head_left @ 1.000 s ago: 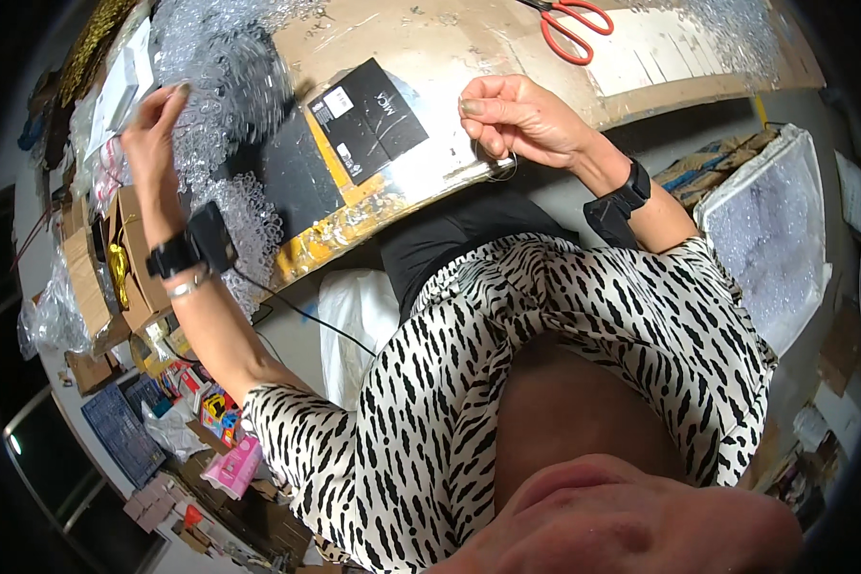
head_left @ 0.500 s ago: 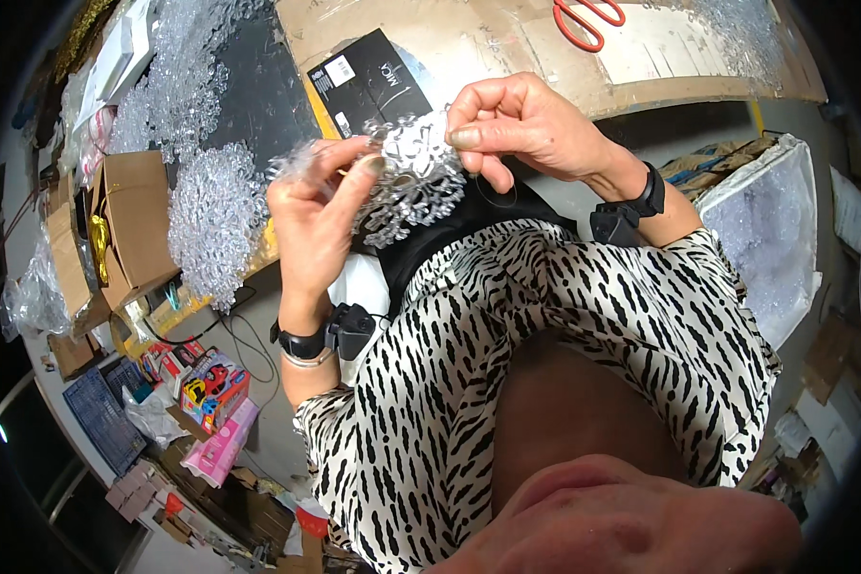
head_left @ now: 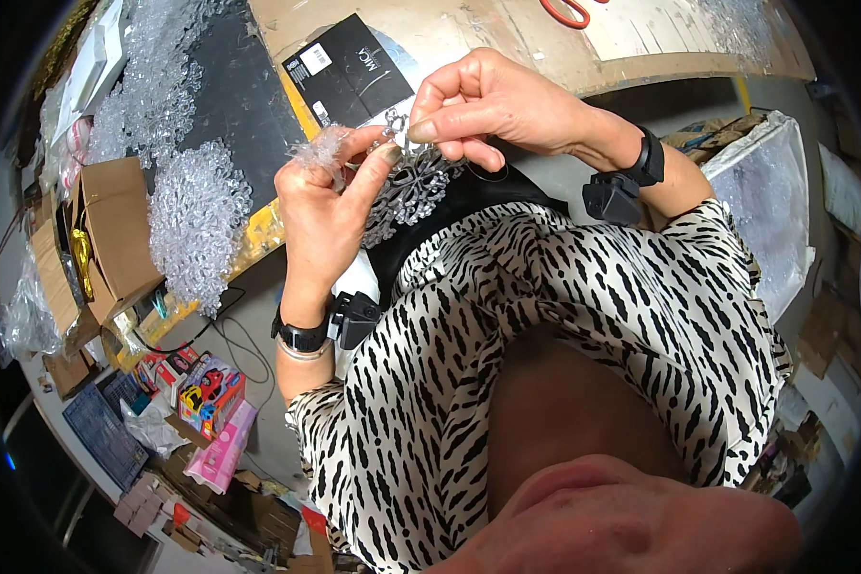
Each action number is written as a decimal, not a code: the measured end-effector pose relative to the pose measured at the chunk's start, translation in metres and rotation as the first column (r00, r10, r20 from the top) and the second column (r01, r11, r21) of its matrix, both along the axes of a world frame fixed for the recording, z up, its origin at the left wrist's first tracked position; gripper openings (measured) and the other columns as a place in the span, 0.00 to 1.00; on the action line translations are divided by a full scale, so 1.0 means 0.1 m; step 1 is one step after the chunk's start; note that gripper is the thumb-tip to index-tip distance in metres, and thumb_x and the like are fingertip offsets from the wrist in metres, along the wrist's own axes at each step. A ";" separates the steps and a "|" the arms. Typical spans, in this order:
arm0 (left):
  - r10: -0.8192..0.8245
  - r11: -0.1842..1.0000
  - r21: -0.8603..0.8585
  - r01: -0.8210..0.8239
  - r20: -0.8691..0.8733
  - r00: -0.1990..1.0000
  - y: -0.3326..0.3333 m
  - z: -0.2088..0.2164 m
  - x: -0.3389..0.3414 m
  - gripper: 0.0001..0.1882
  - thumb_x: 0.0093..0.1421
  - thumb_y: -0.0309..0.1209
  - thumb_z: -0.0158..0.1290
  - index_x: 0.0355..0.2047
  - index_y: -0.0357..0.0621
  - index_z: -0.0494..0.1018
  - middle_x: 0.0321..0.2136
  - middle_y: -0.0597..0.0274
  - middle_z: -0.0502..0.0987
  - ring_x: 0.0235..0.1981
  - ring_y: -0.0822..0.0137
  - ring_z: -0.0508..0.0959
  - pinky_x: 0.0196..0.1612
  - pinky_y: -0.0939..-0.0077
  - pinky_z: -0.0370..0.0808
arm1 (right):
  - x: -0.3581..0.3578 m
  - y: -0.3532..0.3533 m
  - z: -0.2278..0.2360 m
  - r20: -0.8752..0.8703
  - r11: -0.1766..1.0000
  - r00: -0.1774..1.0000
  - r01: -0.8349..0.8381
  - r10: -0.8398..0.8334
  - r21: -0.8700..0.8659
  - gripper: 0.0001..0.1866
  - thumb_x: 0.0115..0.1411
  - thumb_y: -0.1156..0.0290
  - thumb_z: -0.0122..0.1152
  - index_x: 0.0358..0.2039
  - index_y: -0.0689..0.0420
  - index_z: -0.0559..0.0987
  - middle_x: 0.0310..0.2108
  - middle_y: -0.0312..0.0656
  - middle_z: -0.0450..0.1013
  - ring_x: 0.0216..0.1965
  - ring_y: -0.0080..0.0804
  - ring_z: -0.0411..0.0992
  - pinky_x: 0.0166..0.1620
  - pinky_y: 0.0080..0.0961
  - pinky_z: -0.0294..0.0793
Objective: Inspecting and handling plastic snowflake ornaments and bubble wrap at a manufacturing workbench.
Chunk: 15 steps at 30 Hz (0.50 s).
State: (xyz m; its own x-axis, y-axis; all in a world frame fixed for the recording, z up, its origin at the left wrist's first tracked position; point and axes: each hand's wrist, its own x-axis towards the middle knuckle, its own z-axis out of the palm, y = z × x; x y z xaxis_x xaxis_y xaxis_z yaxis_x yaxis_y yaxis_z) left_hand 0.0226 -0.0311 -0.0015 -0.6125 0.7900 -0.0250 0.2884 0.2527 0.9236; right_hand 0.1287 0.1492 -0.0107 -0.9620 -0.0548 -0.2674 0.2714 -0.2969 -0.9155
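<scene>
Between my hands hangs a piece of silvery openwork made of many small linked loops (head_left: 409, 196). My left hand (head_left: 318, 215) is closed in a pinch on its upper left edge. A wispy clear tuft (head_left: 323, 151) sticks out by the left fingers; whether it is held cannot be told. My right hand (head_left: 497, 103) pinches thumb to forefinger at the top of the piece, where a small pale bit shows at the fingertips. A thin dark curved strand (head_left: 493, 176) shows below the right fingers.
A black flat box (head_left: 349, 81) lies on the worktable ahead. Heaps of clear linked plastic pieces (head_left: 199, 215) lie at left, beside an open cardboard box (head_left: 120, 234). Red-handled scissors (head_left: 568, 13) are at the far edge. A white-lined bin (head_left: 761, 206) stands at right.
The silvery piece has tilted and now hangs lower, its upper part narrower between my fingers. My right hand has shifted left, closer to my left hand. The whole view has shifted slightly.
</scene>
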 end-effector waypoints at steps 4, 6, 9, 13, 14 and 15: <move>-0.032 0.999 0.027 0.035 -0.113 0.993 0.04 0.03 0.04 0.07 0.50 0.23 0.58 0.30 0.32 0.76 0.20 0.62 0.74 0.20 0.77 0.71 0.24 0.83 0.67 | 0.00 0.03 -0.03 0.008 1.000 1.000 0.006 -0.006 0.013 0.08 0.57 0.72 0.55 0.28 0.64 0.74 0.17 0.37 0.71 0.09 0.13 0.63 0.13 0.09 0.61; -0.063 0.998 0.021 0.067 -0.170 0.983 0.06 0.05 0.05 0.07 0.50 0.23 0.58 0.29 0.32 0.76 0.19 0.61 0.74 0.20 0.76 0.72 0.23 0.82 0.68 | 0.01 0.05 -0.02 0.025 1.000 1.000 -0.017 0.017 0.015 0.07 0.56 0.73 0.55 0.28 0.65 0.74 0.18 0.38 0.71 0.09 0.13 0.63 0.13 0.09 0.61; -0.061 0.997 0.039 0.071 -0.215 0.975 0.06 0.02 0.07 0.07 0.50 0.23 0.58 0.29 0.32 0.76 0.19 0.58 0.74 0.19 0.72 0.73 0.24 0.81 0.68 | 0.01 0.09 0.01 0.083 0.998 0.995 -0.063 0.061 0.029 0.07 0.55 0.74 0.53 0.27 0.66 0.74 0.18 0.39 0.71 0.09 0.14 0.64 0.13 0.09 0.61; -0.096 0.990 0.066 0.122 -0.306 0.947 0.08 0.01 0.06 0.06 0.49 0.22 0.57 0.29 0.32 0.76 0.19 0.56 0.74 0.18 0.67 0.74 0.23 0.78 0.69 | 0.02 0.12 0.01 0.107 0.997 0.991 -0.083 0.082 0.001 0.07 0.54 0.75 0.52 0.27 0.66 0.74 0.17 0.40 0.71 0.08 0.14 0.64 0.12 0.09 0.61; -0.106 0.988 0.067 0.136 -0.333 0.937 0.09 0.01 0.07 0.06 0.49 0.21 0.57 0.28 0.33 0.76 0.19 0.56 0.74 0.18 0.66 0.74 0.23 0.78 0.69 | 0.02 0.13 0.03 0.122 0.997 0.989 -0.083 0.082 0.000 0.07 0.54 0.75 0.53 0.26 0.66 0.74 0.17 0.39 0.71 0.08 0.14 0.64 0.12 0.09 0.61; -0.108 0.988 0.067 0.137 -0.332 0.937 0.09 0.02 0.07 0.06 0.49 0.21 0.57 0.28 0.33 0.76 0.19 0.56 0.74 0.18 0.66 0.74 0.23 0.78 0.69 | 0.01 0.13 0.03 0.136 0.997 0.987 -0.083 0.083 -0.001 0.07 0.54 0.74 0.54 0.26 0.66 0.74 0.16 0.39 0.71 0.08 0.14 0.64 0.12 0.09 0.61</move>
